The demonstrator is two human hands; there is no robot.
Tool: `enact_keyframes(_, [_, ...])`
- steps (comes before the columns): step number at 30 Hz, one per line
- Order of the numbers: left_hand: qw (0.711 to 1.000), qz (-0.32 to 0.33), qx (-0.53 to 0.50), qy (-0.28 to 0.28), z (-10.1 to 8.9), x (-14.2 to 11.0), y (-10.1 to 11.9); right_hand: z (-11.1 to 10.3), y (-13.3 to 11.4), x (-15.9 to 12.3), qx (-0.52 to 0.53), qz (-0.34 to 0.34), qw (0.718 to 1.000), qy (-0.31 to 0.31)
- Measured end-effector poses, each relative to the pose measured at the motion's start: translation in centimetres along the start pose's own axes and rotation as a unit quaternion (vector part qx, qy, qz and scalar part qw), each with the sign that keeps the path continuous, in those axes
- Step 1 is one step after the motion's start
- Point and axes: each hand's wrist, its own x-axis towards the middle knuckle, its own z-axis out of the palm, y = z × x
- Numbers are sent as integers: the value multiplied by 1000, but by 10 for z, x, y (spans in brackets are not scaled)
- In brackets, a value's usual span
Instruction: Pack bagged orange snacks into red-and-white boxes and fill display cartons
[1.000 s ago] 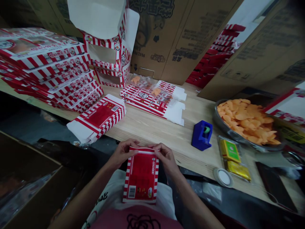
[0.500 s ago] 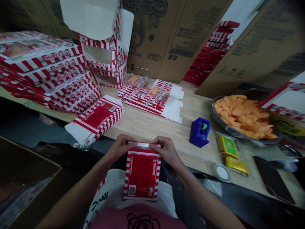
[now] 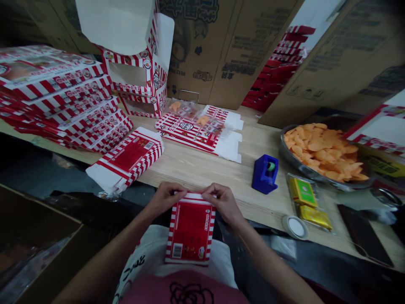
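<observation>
Both hands grasp the top end of one red box: the left hand (image 3: 167,198) pinches its left corner between thumb and fingers, and the right hand (image 3: 223,202) does the same at the right corner. The red box (image 3: 191,230), striped in white along its sides, is in front of the person's body, just off the near edge of the wooden surface (image 3: 186,166), its barcode near the lower left.

On the surface, a pile of folded cartons (image 3: 128,156) lies left of the hands, beside a tall stack of filled boxes (image 3: 69,93). Two window boxes (image 3: 129,78) stand one on the other behind the pile. Clear packets (image 3: 204,121) with orange pieces inside lie on a flat striped carton (image 3: 186,134) near the middle.

A blue tape dispenser (image 3: 265,175) sits to the right, near a metal bowl (image 3: 286,154) heaped with orange chips (image 3: 322,152). Below the bowl are yellow packs (image 3: 305,192) in clear plastic and a small round container (image 3: 289,230). Large cardboard boxes (image 3: 202,50) stand behind everything.
</observation>
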Motion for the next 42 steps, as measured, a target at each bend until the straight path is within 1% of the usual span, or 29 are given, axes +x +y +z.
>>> enact_keyframes(3, [999, 15, 44, -21, -3, 13, 11, -4, -10, 9, -28, 8, 1000, 0])
enact_keyframes(6, [995, 47, 93, -7, -1, 16, 15, -3, -13, 8, -37, -8, 999, 5])
enact_keyframes(10, [985, 118, 122, 27, 5, 4, 4, 0, -4, -4, -35, -61, 997, 33])
enact_keyframes(12, [980, 156, 117, 31, 6, -2, -3, 1, 2, -11, -41, -87, 995, 40])
enact_keyframes(14, [978, 178, 106, 26, 8, -7, -9, 2, 8, -17, -42, -104, 992, 53])
enact_keyframes(16, [980, 176, 86, 26, 10, -10, -13, 6, 15, -22, -34, -107, 990, 81])
enact_keyframes(19, [990, 132, 27, 43, 15, -14, -15, 16, 23, -29, -10, -103, 988, 117])
enact_keyframes(22, [993, 95, -23, 68, 20, -17, -15, 23, 28, -33, -6, -118, 987, 105])
enact_keyframes(24, [992, 76, -35, 95, 21, -20, -14, 19, 29, -34, -19, -123, 988, 92])
enact_keyframes(25, [991, 63, -42, 107, 21, -21, -14, 13, 28, -33, -27, -122, 987, 103])
enact_keyframes(26, [991, 47, -53, 116, 20, -21, -15, 2, 27, -32, -37, -122, 982, 136])
enact_keyframes(27, [989, 30, -70, 125, 19, -21, -16, -13, 26, -29, -53, -126, 971, 194])
enact_keyframes(28, [987, 10, -92, 132, 19, -20, -18, -32, 25, -27, -77, -134, 950, 271])
enact_keyframes(29, [984, -11, -116, 138, 19, -19, -21, -54, 23, -24, -109, -140, 918, 356])
enact_keyframes(30, [980, -30, -140, 141, 19, -16, -23, -77, 22, -22, -142, -135, 879, 435])
enact_keyframes(31, [975, -47, -162, 141, 20, -14, -25, -99, 22, -19, -167, -120, 842, 498])
enact_keyframes(32, [972, -63, -181, 137, 22, -12, -27, -120, 22, -17, -181, -97, 816, 541])
enact_keyframes(33, [969, -78, -198, 127, 24, -9, -28, -138, 23, -14, -183, -70, 804, 561])
enact_keyframes(34, [965, -94, -215, 118, 27, -8, -28, -152, 26, -11, -176, -48, 804, 566])
enact_keyframes(36, [957, -129, -237, 103, 31, -5, -28, -168, 32, -3, -156, -27, 817, 555])
enact_keyframes(38, [954, -146, -239, 103, 33, -3, -28, -172, 38, 5, -134, -26, 826, 547])
enact_keyframes(39, [956, -142, -232, 108, 34, -3, -27, -172, 40, 9, -120, -27, 827, 548])
enact_keyframes(42, [964, -111, -215, 106, 36, -4, -26, -168, 44, 16, -68, -40, 818, 570])
